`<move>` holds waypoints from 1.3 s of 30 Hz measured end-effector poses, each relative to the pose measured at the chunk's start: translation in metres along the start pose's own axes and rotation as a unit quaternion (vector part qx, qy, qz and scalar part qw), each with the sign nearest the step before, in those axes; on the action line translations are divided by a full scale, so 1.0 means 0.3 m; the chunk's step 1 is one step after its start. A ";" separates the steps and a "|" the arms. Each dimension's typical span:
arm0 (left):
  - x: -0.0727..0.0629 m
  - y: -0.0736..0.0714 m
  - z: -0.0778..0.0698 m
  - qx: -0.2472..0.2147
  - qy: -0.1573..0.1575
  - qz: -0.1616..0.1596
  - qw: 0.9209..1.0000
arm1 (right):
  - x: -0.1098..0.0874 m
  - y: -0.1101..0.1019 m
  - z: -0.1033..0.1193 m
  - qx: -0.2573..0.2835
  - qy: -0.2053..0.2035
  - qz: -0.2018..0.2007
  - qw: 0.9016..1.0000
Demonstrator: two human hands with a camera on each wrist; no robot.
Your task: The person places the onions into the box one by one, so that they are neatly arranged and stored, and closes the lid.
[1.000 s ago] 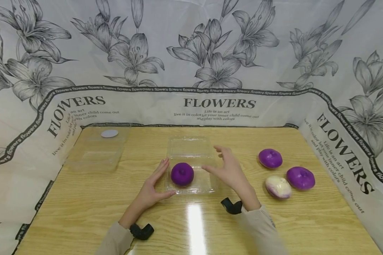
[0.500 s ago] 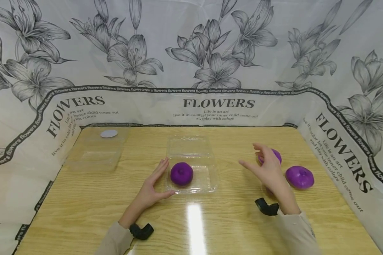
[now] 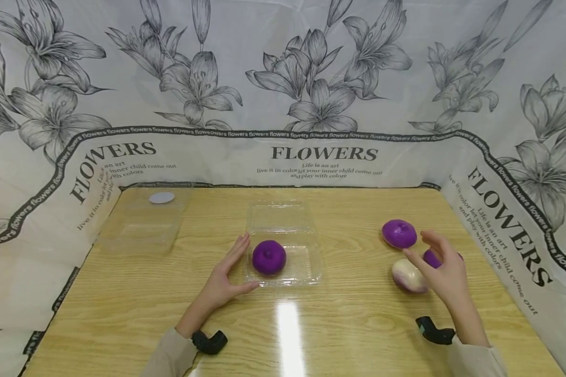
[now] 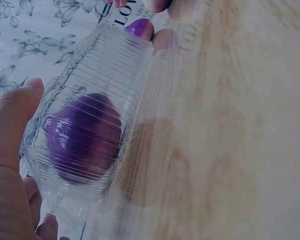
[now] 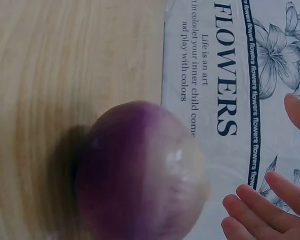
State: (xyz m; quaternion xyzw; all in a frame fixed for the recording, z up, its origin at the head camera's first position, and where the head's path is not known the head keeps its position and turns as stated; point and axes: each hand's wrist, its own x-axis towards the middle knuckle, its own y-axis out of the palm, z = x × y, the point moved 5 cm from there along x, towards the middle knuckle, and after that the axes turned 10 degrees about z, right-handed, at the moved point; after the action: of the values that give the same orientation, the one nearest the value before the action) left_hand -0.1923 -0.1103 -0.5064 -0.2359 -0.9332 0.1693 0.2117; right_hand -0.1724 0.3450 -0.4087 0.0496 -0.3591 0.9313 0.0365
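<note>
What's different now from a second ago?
The right hand moved right, from the open clear box to near the rightmost vegetable, partly hiding it. It took hold of nothing. The left hand stayed at the box's left side, and the purple vegetable inside stayed put.

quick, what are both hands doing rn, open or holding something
Left hand: open, resting against the clear container.
Right hand: open, holding nothing, near the rightmost purple vegetable.

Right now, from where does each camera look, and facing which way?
Head: worn there, facing forward and down; left hand and right hand show.
Left wrist: worn there, facing the clear box; left hand shows.
Right wrist: worn there, facing the white-purple bulb; right hand shows.
Head and left wrist share the boxed purple bulb.
</note>
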 end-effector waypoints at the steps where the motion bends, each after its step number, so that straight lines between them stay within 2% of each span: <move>1: 0.000 0.000 0.000 0.000 -0.001 -0.001 1.000 | -0.009 0.000 -0.015 0.007 0.003 0.004 1.000; 7: 0.001 0.000 0.002 -0.002 -0.006 0.001 1.000 | -0.052 0.022 -0.077 0.040 0.005 0.035 0.999; 11: 0.002 0.001 0.003 -0.002 -0.008 0.002 1.000 | -0.066 0.043 -0.105 0.042 0.008 0.047 0.998; 21: 0.002 0.002 -0.001 -0.006 -0.005 0.002 1.000 | -0.081 0.079 -0.147 0.023 0.023 0.074 0.997; 25: 0.002 0.002 0.000 -0.006 -0.006 0.004 1.000 | -0.086 0.085 -0.159 0.004 0.044 0.084 0.995; 27: 0.003 -0.001 -0.031 -0.008 -0.007 0.003 1.000 | -0.088 0.089 -0.166 -0.008 0.058 0.091 0.994; 30: 0.003 -0.001 -0.032 -0.009 -0.010 0.000 1.000 | -0.090 0.095 -0.175 -0.019 0.069 0.098 0.993; 32: 0.003 -0.001 -0.030 -0.009 -0.016 -0.001 1.000 | -0.090 0.098 -0.179 -0.021 0.069 0.097 0.993; 34: 0.000 0.002 0.002 -0.005 -0.015 -0.001 1.000 | -0.089 0.099 -0.180 -0.019 0.068 0.097 0.993; 39: -0.001 0.002 0.005 -0.006 -0.012 0.002 1.000 | -0.087 0.099 -0.178 -0.011 0.066 0.094 0.993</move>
State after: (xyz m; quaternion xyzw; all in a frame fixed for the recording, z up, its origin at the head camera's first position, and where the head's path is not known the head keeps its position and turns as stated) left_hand -0.1926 -0.1104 -0.5079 -0.2368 -0.9364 0.1668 0.1984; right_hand -0.1531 0.3580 -0.4709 -0.0465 -0.3691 0.9279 -0.0267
